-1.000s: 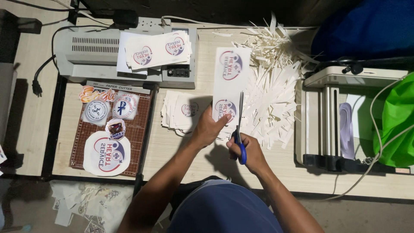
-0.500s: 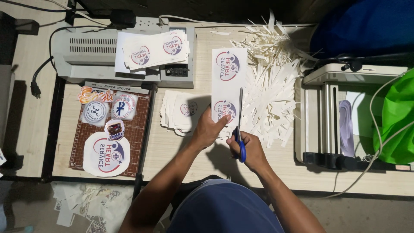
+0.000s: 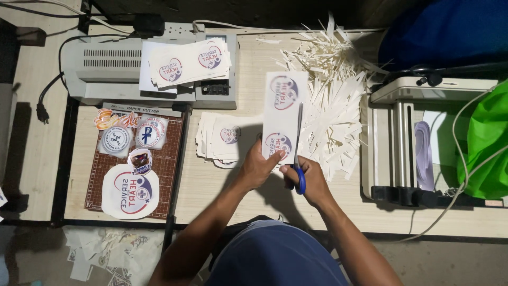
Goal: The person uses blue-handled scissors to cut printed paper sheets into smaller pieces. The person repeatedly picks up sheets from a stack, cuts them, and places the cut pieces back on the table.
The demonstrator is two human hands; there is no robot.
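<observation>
I saw my left hand [image 3: 257, 168] pinching the near end of a white strip [image 3: 283, 114] printed with two round logos, held at table centre. My right hand [image 3: 312, 182] gripped blue-handled scissors [image 3: 298, 143], blades along the strip's right edge. Left, the cutter board [image 3: 164, 159] held five stickers.

Grey laminator [image 3: 106, 69] topped with printed sheets [image 3: 188, 61], paper cutter board [image 3: 135, 159], paper strips [image 3: 333, 100], green bag [image 3: 487, 148]

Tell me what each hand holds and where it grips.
The left hand pinches the printed paper strip at its near end. The right hand holds the scissors by their blue handles, blades along the strip's right edge.
</observation>
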